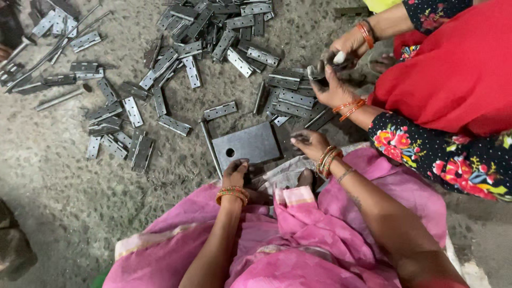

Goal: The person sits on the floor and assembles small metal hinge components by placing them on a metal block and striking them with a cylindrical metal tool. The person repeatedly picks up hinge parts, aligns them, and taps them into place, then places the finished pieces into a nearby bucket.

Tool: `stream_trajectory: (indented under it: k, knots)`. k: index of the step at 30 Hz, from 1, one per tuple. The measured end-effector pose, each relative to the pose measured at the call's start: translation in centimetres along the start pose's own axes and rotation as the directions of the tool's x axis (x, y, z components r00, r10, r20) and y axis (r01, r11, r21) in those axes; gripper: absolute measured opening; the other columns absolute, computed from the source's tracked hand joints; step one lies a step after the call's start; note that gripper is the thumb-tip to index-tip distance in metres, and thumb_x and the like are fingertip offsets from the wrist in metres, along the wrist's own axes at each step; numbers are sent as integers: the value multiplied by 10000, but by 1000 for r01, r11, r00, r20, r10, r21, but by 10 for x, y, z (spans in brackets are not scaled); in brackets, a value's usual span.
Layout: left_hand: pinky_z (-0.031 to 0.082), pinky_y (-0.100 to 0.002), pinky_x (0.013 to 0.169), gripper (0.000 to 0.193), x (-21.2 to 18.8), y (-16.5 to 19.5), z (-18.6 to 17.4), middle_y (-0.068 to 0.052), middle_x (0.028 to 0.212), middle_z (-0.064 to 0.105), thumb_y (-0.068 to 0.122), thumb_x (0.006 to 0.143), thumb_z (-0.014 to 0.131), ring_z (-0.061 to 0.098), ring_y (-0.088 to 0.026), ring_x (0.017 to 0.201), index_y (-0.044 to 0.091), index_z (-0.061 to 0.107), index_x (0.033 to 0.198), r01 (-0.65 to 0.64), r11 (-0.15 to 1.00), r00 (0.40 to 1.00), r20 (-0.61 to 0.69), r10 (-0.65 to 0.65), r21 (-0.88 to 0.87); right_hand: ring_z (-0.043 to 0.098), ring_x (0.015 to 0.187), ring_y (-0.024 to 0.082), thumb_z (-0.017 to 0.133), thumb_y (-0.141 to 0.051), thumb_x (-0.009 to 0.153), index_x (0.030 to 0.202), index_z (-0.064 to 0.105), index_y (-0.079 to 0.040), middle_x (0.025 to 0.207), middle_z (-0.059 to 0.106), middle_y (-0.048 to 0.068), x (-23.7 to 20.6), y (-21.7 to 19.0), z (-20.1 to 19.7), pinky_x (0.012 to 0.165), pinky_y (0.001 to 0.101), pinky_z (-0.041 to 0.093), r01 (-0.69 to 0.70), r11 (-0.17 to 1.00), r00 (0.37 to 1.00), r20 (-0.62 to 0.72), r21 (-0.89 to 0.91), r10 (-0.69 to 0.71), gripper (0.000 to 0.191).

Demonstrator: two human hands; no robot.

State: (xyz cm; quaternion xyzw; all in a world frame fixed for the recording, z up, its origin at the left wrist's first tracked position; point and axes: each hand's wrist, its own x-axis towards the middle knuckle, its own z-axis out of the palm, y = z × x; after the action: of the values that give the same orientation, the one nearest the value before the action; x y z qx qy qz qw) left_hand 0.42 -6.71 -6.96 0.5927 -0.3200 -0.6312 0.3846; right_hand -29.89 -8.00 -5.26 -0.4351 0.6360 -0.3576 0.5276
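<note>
Floor inventory, taken standing beside two seated workers. Item one: a dark flat steel plate [246, 144] with one round hole near its left edge, which lay on the gritty concrete floor [48, 165] directly in front of the person in pink cloth. The left hand [235, 173] rested at the plate's near edge, fingers curled down narrowly against it; whether they pinched anything small could not be told. The right hand [309, 143] sat just beside the plate's right corner, fingers drawn together into a narrow pinch, its contents too small to make out. Both wrists carried orange and gold bangles. Item two: a thin steel rod [211, 149] which lay along the plate's left side, touching or nearly so. Item three: loose grey hinge leaves [133, 111], scattered singly on the left, and a denser heap of hinges [224, 26] at the top centre. Item four: a co-worker in red [458, 64] with flowered sleeves, seated to the right, whose hands [338, 64] closed on a small dark piece above a further stack of hinges [290, 98].
</note>
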Motion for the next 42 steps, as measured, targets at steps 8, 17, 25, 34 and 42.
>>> stream_trajectory:
  k: [8,17,25,34,42]
  knots:
    - [515,-270,742,185,38,-13,38,-16,908,731,160,936,700,626,-100,806,6,725,1035,-80,978,983,177,45,193,681,811,68,770,-228,903,1108,765,-127,945,772,4,40,-10,-20,715,243,567,44,973,999,36,-229,-37,228]
    - [512,-277,690,227,26,-8,48,-24,881,719,185,923,706,621,-109,763,3,716,1059,-11,982,987,157,-19,187,679,799,64,779,-266,885,1108,765,-128,912,766,0,32,1,-27,718,251,572,74,957,997,56,-281,-60,263]
    - [527,-290,716,255,15,1,48,-43,902,756,202,900,728,656,-127,786,-4,718,1050,-80,964,990,133,48,253,692,764,87,785,-293,861,1113,765,-145,921,782,10,23,-8,-27,709,264,573,64,936,997,58,-345,-46,292]
    - [518,-273,674,181,11,11,47,-20,875,733,162,930,684,634,-102,749,28,729,1041,-51,982,981,194,16,180,670,735,96,785,-271,871,1092,775,-160,890,787,0,22,-17,-26,691,274,566,34,942,999,43,-334,-21,247]
    - [527,-272,715,207,2,36,48,-40,890,754,178,918,688,651,-113,780,18,734,1040,-91,947,986,162,42,309,711,782,98,792,-274,863,1095,774,-161,916,786,2,26,-20,-23,727,278,592,30,940,998,56,-340,-12,258]
